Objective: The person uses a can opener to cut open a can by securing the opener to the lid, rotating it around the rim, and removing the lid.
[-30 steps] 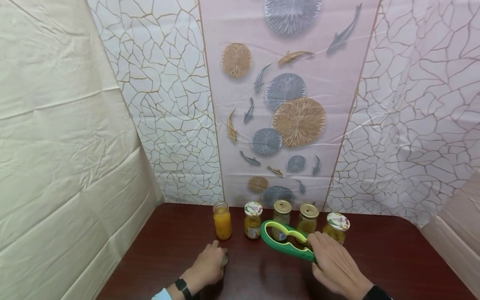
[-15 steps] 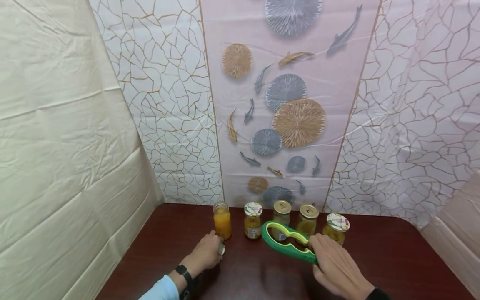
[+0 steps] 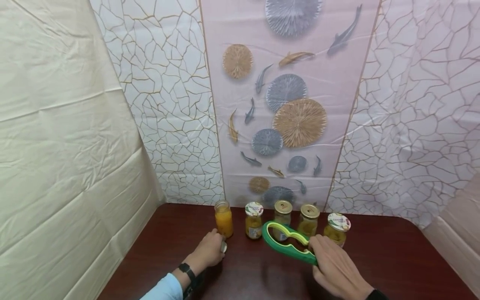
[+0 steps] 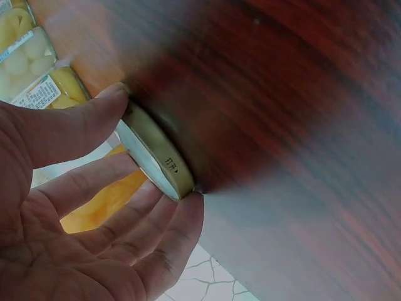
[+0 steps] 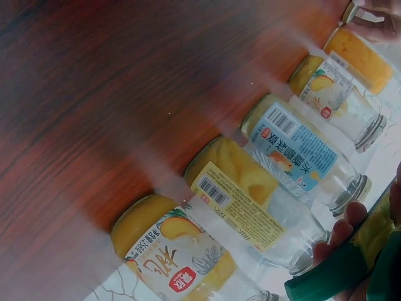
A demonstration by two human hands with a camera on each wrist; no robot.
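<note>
My left hand (image 3: 209, 250) pinches a gold metal jar lid (image 4: 170, 162) between thumb and fingertips, holding it on edge low over the table. Just beyond the fingers is a lidless glass jar of orange fruit (image 3: 224, 221); whether they touch it I cannot tell. My right hand (image 3: 336, 264) grips the handle end of a green jar opener (image 3: 284, 249) with a yellow toothed inner edge. The opener's loop hangs in front of the middle jars and encloses nothing. In the right wrist view only fingertips and part of the opener (image 5: 329, 276) show.
Right of the lidless jar stand several lidded jars: one with a printed white lid (image 3: 253, 209), two gold-lidded ones (image 3: 283, 207), and another white-lidded jar (image 3: 338, 222) behind the right hand. A patterned cloth wall (image 3: 240, 166) rises behind the dark red table (image 3: 150, 258).
My left hand, with the lid, has moved forward and slightly left, up close to the lidless jar. My right hand and the opener have hardly moved.
</note>
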